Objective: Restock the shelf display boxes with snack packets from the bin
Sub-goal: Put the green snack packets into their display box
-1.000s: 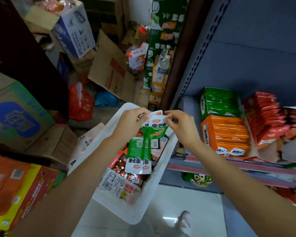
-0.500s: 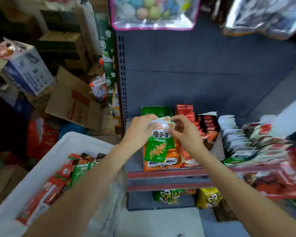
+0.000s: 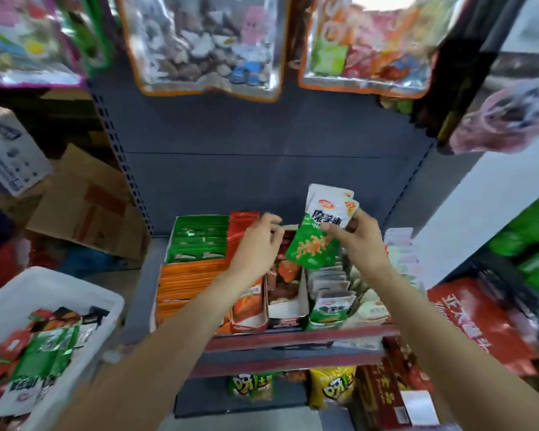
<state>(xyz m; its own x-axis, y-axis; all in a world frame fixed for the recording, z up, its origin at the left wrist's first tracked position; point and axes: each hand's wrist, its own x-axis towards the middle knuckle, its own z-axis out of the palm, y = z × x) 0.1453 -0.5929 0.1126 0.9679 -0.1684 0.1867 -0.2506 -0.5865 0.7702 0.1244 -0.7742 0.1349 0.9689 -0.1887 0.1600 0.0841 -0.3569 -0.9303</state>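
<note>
Head view: right hand [image 3: 360, 236] pinches a small stack of green-and-white snack packets [image 3: 319, 234] above the display boxes [image 3: 288, 306] toward the shelf's right end, while left hand [image 3: 257, 241], fingers loosely curled and seemingly empty though blurred, hovers just beside them. Restocking looks midway: these packets aren't yet placed, and the white bin [image 3: 52, 286], off the shelf's left edge, holds many more.

Held green packet [image 3: 316, 241] reads 魔芋爽, yellow bag [image 3: 333, 387] below shows 呀!土豆
</note>
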